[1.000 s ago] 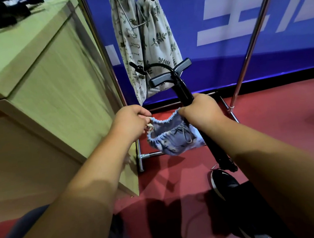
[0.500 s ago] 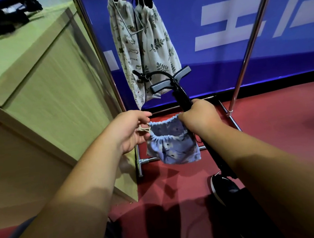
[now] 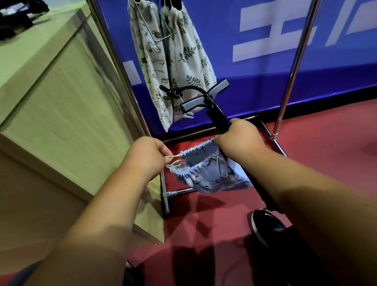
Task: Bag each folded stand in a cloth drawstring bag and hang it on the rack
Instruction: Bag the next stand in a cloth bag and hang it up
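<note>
Two bags hang on the far rack. Our left hand pinches the drawstring of the blue bag; our right hand grips its rim and the stand, seemingly not yet bagged.

Blue floral bag: mouth, gathered almost flat half a second ago, now spread open between left hand and right hand; body no longer hangs straight, slants right toward black stand; cord loops show stretched at left hand
</note>
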Tool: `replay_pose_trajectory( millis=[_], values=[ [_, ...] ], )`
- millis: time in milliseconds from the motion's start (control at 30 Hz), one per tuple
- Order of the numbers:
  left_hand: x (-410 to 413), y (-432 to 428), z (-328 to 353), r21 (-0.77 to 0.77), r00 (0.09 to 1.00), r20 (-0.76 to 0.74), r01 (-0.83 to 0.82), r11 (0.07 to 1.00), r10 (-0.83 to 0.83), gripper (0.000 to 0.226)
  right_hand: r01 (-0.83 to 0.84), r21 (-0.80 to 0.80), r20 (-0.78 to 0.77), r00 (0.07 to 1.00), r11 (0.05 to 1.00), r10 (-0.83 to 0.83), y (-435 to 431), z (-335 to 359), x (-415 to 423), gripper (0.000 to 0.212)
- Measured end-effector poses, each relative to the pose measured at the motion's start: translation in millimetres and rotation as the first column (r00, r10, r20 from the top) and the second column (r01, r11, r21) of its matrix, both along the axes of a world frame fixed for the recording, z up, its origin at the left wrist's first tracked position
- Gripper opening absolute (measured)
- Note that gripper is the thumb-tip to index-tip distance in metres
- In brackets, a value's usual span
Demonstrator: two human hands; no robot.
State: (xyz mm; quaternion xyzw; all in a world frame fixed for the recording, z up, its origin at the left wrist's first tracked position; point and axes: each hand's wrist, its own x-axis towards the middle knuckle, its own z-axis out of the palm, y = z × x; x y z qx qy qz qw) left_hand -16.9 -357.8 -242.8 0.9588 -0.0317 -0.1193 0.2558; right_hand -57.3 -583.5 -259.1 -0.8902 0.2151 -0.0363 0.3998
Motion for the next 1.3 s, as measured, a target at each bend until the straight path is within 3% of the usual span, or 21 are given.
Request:
replay_pose_trajectory(
  millis=[100, 167, 267, 367, 433, 533, 600, 800, 967, 1133, 1300],
  values=[
    [3.1, 0.5, -8.0, -0.026, 0.998, -0.02, -0.066, 0.997, 0.065, 0.017, 0.001, 0.015, 0.0, 1.0, 1.0, -0.001, 1.3, -1.6, 0.9, 0.009],
    [1.5, -2.8, -8.4, -0.193, 0.99, -0.06, -0.139, 0.971, 0.13, 0.025, -0.01, 0.009, -0.003, 1.0, 1.0, 0.01, 2.4, -1.6, 0.5, 0.01],
    [-1.1, -11.1, -3.7, -0.476, 0.963, -0.168, -0.265, 0.839, 0.209, 0.026, -0.027, -0.004, 0.004, 1.0, 1.0, 0.027, 2.8, -1.6, 0.4, 0.014],
    [-4.7, -16.2, 7.3, -0.615, 0.932, -0.281, -0.359, 0.702, 0.23, 0.01, -0.038, -0.002, 0.01, 0.999, 0.999, 0.038, 2.6, -1.2, 0.2, 0.016],
    [-7.8, -14.8, 12.1, -0.525, 0.958, -0.219, -0.278, 0.805, 0.187, 0.016, -0.05, 0.003, 0.012, 0.999, 0.999, 0.05, 2.4, -2.0, 0.6, 0.017],
    [-10.8, -12.8, 11.3, -0.171, 1.0, -0.016, -0.004, 0.985, 0.002, 0.038, -0.059, -0.01, 0.018, 0.998, 0.998, 0.059, 2.4, -4.1, 2.3, 0.016],
    [-12.6, -11.7, 8.3, 0.053, 0.994, 0.023, 0.107, 0.993, -0.109, 0.052, -0.054, -0.004, 0.018, 0.998, 0.999, 0.055, 2.0, -5.2, 3.2, 0.013],
    [-12.9, -9.1, 10.8, 0.359, 0.968, -0.006, 0.234, 0.903, -0.249, 0.053, -0.025, -0.022, 0.007, 1.0, 0.999, 0.026, -2.7, -6.6, 5.5, 0.012],
    [-12.1, -6.3, 10.6, 0.418, 0.972, -0.035, 0.226, 0.88, -0.233, 0.04, -0.022, -0.046, 0.013, 1.0, 0.999, 0.023, -4.6, -4.6, 5.1, 0.011],
    [-15.1, -11.4, 7.8, 0.397, 0.972, 0.053, 0.191, 0.897, -0.231, 0.034, -0.015, -0.042, -0.01, 1.0, 0.999, 0.015, -3.9, -5.3, 4.3, 0.014],
    [-16.1, -17.8, 3.0, 0.454, 0.952, -0.041, 0.289, 0.843, -0.305, 0.078, -0.037, -0.003, -0.01, 0.999, 0.999, 0.037, -2.2, -4.9, 3.1, 0.011]
  ],
)
